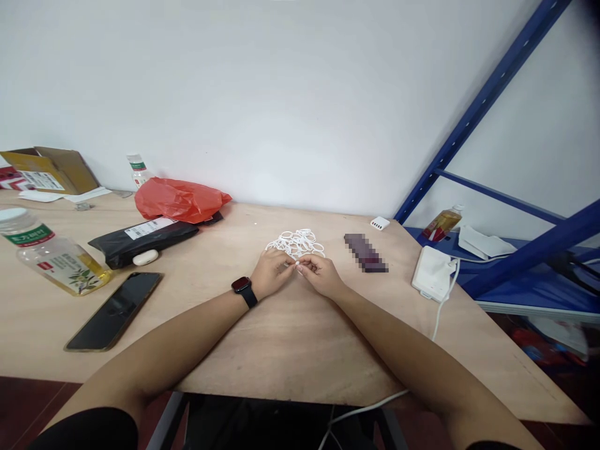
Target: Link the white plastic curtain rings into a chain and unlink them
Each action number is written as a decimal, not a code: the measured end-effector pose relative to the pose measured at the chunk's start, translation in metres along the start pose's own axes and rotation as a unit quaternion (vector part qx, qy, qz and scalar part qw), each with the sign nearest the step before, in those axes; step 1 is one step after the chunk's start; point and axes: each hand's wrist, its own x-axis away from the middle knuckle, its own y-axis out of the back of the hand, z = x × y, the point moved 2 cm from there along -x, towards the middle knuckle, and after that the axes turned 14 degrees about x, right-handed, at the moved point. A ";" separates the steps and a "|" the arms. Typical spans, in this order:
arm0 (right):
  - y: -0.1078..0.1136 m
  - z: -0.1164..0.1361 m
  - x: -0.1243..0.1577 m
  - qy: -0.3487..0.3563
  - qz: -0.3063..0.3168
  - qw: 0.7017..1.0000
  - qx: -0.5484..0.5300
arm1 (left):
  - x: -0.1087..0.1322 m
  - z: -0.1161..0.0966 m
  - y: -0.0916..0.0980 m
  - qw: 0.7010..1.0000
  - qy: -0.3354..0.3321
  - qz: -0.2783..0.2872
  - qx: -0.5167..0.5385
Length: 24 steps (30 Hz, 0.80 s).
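My left hand (pixel 274 270), with a black smartwatch (pixel 242 285) at its wrist, is closed in a pinch. My right hand (pixel 320 275) is pinched shut too, its fingertips meeting those of the left. Between them shows a small white band (pixel 297 264), mostly hidden by the fingers. Just beyond both hands lies a loose pile of thin white rings (pixel 295 240) on the wooden table (pixel 290 350). The fingers cover the near edge of this pile.
Leftward are a phone (pixel 115 311), a drink bottle (pixel 56 253), a black parcel (pixel 150 240), an earbud case (pixel 145 257) and a red plastic bag (pixel 178 199). Rightward are a pixelated object (pixel 365 253), a white charger (pixel 379 223), a power strip (pixel 432 273) with a cable and a blue rack (pixel 478 81).
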 end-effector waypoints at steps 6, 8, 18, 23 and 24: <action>0.001 -0.003 0.000 0.037 -0.038 0.995 0.084 | 0.001 0.003 -0.001 0.998 0.046 0.000 -0.033; 0.002 -0.001 0.001 0.095 -0.026 0.986 0.136 | 0.001 0.004 -0.001 0.995 0.079 -0.012 -0.061; -0.004 0.028 0.012 0.280 0.106 0.938 0.177 | 0.007 0.011 -0.006 0.979 0.137 0.014 -0.149; 0.000 0.016 0.005 0.220 0.056 0.957 0.182 | 0.007 0.011 -0.006 0.979 0.135 0.020 -0.154; 0.002 0.011 0.003 0.202 0.050 0.959 0.193 | 0.006 0.011 -0.006 0.979 0.134 0.020 -0.151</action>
